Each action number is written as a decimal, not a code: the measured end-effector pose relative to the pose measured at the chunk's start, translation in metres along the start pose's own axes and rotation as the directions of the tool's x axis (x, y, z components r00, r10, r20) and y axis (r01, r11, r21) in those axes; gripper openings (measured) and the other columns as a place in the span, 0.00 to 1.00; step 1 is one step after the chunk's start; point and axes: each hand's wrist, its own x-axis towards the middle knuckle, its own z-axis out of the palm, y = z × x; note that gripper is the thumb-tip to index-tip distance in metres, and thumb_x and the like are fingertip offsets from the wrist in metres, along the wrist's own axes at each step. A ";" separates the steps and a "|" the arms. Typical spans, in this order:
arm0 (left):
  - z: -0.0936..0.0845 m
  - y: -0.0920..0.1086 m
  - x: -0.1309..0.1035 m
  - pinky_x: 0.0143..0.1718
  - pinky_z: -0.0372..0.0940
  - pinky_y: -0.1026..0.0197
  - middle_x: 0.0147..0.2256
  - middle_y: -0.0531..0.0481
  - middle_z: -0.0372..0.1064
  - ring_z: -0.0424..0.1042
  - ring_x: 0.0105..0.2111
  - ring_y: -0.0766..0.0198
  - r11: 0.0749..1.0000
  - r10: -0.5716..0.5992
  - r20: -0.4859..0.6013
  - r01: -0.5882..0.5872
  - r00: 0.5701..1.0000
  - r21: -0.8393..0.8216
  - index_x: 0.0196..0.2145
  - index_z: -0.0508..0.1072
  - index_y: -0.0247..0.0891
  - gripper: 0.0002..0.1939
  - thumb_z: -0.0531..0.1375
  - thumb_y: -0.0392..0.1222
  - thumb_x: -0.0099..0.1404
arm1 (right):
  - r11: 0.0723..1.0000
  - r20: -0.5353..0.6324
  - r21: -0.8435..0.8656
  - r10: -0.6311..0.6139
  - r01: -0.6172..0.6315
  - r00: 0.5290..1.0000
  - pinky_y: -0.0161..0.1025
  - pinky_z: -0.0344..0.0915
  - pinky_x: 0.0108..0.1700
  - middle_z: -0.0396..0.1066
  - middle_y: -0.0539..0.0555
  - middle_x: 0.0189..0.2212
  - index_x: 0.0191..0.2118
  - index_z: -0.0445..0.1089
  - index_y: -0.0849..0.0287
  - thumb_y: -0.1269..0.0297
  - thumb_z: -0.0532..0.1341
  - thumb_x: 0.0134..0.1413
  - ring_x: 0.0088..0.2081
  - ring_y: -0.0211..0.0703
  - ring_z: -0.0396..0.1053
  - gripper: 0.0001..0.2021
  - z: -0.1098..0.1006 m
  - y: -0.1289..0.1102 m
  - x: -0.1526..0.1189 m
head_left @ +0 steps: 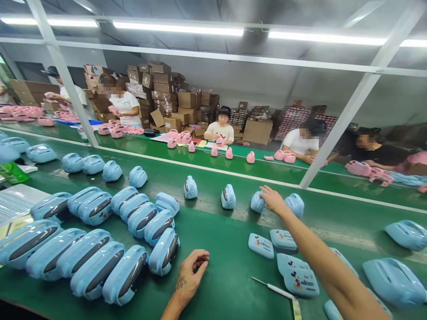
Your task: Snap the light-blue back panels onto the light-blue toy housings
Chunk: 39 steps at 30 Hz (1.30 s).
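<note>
My right hand [271, 200] reaches out over the green belt, its fingers on a small light-blue plastic housing [257, 202]. Another blue housing [294, 205] stands just right of that wrist. My left hand [193, 271] hovers low over the green table, fingers curled and thumb apart, holding nothing. Left of it are rows of glossy blue housings with dark strips [125, 276]. Beneath my right forearm lie flat blue covers with a printed mouse figure [300, 281]. A white-handled tool with a thin metal tip [279, 291] lies in front of them.
More blue housings [228, 197] stand along the belt. A pale metal post [343, 129] rises at the right, another [63, 75] at the left. Across the line several people sit or stand by pink housings [250, 157]. Cardboard boxes [256, 131] are stacked behind.
</note>
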 end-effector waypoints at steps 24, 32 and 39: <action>0.040 -0.024 -0.002 0.57 0.65 0.37 0.47 0.45 0.80 0.78 0.48 0.46 0.000 -0.163 0.470 0.476 0.868 -0.879 0.48 0.80 0.49 0.20 0.54 0.58 0.70 | 0.992 0.254 0.046 0.102 -0.117 0.962 0.54 0.63 0.60 0.72 0.65 0.57 0.54 0.75 0.59 0.75 0.72 0.33 0.59 0.67 0.68 0.34 0.001 0.031 -0.107; 0.041 -0.016 -0.006 0.53 0.69 0.37 0.44 0.46 0.82 0.80 0.44 0.49 0.092 -0.460 0.344 0.429 0.818 -0.898 0.49 0.79 0.47 0.15 0.57 0.51 0.71 | 1.000 0.327 -0.012 0.002 0.002 0.945 0.45 0.64 0.58 0.72 0.59 0.57 0.60 0.70 0.55 0.68 0.69 0.42 0.57 0.58 0.70 0.34 0.006 0.061 -0.124; 0.043 -0.008 -0.006 0.57 0.64 0.34 0.44 0.41 0.81 0.79 0.46 0.46 0.200 -0.462 0.314 0.442 0.830 -0.875 0.43 0.81 0.40 0.17 0.57 0.51 0.71 | 0.997 0.318 -0.079 0.032 -0.007 0.948 0.44 0.65 0.56 0.70 0.62 0.56 0.62 0.69 0.55 0.69 0.69 0.44 0.54 0.57 0.71 0.35 0.012 0.065 -0.132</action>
